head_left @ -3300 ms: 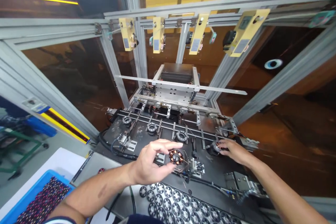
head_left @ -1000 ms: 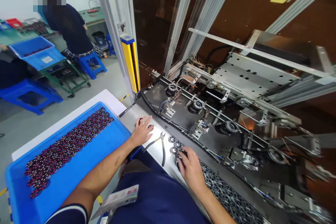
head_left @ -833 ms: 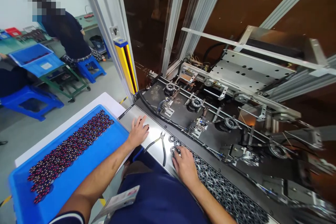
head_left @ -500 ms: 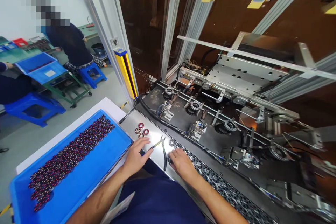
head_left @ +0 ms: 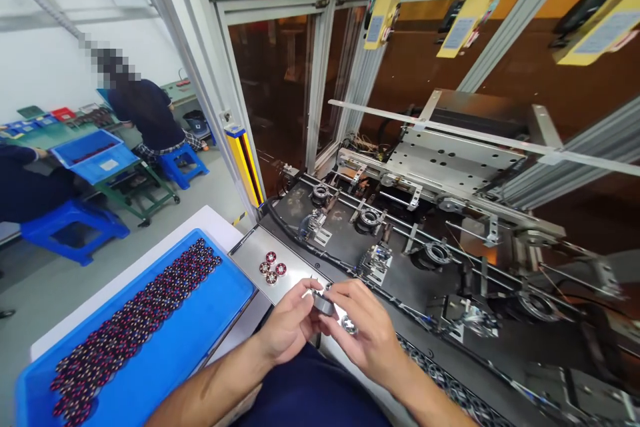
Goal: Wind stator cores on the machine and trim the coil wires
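A small dark grey ring-shaped part (head_left: 324, 305) is held between both hands above the metal ledge. My left hand (head_left: 293, 320) pinches its left side with the thumb and fingers. My right hand (head_left: 367, 323) grips it from the right, fingertips on its upper and lower edges. Beneath the hands the pliers are almost wholly hidden. Several red and gold round parts (head_left: 271, 257) lie on the metal ledge (head_left: 250, 255), left of and beyond my hands. Rows of silver-grey rings (head_left: 450, 383) run along the ledge, partly behind my right forearm.
A blue tray (head_left: 200, 320) with many dark round parts stands at the left. On the right is a machine bed (head_left: 295, 203) with fixtures and rods. A yellow sensor post (head_left: 245, 163) rises by the frame. A person (head_left: 147, 113) sits on a blue stool at the back left.
My hands have come together over the ledge, and the grey ring is now raised between them. The pliers have become covered by the hands. The camera view has tilted upward.
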Demonstrator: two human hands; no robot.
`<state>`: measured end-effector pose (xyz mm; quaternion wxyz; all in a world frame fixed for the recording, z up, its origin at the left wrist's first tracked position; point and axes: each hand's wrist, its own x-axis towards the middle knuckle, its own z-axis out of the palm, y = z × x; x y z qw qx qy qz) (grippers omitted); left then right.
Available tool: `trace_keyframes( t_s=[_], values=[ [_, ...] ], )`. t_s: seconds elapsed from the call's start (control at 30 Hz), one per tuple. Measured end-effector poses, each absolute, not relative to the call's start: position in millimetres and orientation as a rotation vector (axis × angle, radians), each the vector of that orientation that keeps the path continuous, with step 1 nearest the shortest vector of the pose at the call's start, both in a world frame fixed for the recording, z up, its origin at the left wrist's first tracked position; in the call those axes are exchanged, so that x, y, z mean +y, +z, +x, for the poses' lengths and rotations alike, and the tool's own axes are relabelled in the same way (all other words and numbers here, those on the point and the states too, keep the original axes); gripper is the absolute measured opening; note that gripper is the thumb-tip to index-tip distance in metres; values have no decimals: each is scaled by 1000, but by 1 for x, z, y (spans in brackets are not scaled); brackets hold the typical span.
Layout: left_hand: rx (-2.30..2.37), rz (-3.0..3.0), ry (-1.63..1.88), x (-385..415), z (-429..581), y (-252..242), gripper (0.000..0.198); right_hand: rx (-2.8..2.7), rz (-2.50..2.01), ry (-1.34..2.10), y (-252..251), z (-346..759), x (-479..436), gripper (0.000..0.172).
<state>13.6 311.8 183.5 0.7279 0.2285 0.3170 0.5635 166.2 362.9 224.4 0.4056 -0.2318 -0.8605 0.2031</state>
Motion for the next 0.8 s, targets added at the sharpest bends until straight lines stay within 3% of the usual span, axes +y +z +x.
trace_keyframes(
  t_s=[0.2, 0.33, 0.5, 0.8],
  values=[
    [718, 534, 1346, 311, 22, 192, 44, -2080, -651, 536, 221, 171, 356, 29],
    [797, 645, 1351, 311, 14, 182, 47, -2131, -721, 1030, 232, 181, 363, 20],
    [715, 701, 1257, 309, 6, 173, 45, -2028, -703, 1737, 244, 184, 380, 39],
    [631, 716, 1222, 318, -1, 163, 38, -2028, -516, 2070, 239, 169, 403, 47]
  ],
)
